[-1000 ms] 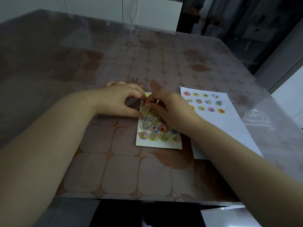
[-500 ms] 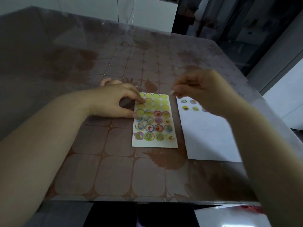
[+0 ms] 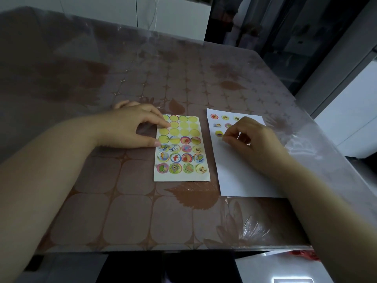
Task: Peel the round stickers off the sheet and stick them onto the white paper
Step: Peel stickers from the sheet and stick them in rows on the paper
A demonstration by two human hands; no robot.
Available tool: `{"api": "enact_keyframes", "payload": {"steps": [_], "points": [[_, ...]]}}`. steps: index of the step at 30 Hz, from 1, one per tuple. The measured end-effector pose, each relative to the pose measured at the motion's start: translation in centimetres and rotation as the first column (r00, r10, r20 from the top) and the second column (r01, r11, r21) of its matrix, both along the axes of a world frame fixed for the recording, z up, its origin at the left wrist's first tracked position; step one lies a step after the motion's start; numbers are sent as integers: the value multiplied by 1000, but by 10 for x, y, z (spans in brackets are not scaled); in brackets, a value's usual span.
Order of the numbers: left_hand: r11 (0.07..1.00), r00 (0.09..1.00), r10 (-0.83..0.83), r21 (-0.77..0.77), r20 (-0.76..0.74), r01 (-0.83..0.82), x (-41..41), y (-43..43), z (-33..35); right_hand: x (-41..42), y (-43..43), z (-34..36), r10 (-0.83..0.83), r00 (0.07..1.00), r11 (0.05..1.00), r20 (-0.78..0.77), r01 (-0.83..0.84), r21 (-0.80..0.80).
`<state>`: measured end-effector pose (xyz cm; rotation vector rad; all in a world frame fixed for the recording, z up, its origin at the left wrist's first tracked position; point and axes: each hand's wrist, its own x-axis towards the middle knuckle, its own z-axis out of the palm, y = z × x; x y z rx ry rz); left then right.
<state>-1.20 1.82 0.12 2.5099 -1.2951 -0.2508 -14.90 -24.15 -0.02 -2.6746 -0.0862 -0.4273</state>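
The sticker sheet point(image 3: 181, 177) lies flat on the table. Its upper rows are empty yellow circles; the lower three rows hold several colourful round stickers point(image 3: 175, 168). My left hand point(image 3: 130, 127) presses its thumb and forefinger on the sheet's left edge. To the right lies the white paper point(image 3: 240, 176), with several stuck stickers point(image 3: 213, 116) near its top. My right hand point(image 3: 253, 139) hovers over the paper's upper part, thumb and forefinger pinched at the paper's surface below those stickers. The sticker in the pinch is barely visible.
The table point(image 3: 142, 211) has a brown leaf-and-tile pattern under a clear plastic cover. Its front edge is close to me and its right edge runs just past the white paper. White cabinets point(image 3: 173, 15) stand behind the table.
My right hand left the sticker sheet with its fingers pinched, swung right and came down onto the white paper. My left hand stayed on the sheet's left edge.
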Motion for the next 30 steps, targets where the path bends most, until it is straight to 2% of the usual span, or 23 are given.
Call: {"api": "enact_keyframes", "payload": {"steps": [8,15,24,30], "points": [[1000,1000,-9,3,-1,9,1,0,-1,-1,1,-2,36,999,998,-19,-37,-53],[1000,1000,-3,-7,-8,3,-1,1,-1,-7,-1,-2,68,998,997,-1,-68,20],[1000,1000,5,-31,4,-5,-2,0,-2,-1,8,17,36,993,995,-115,-46,-84],[998,999,10,-68,47,-7,-8,-5,1,29,51,37,136,968,985,-209,-154,-75]]}}
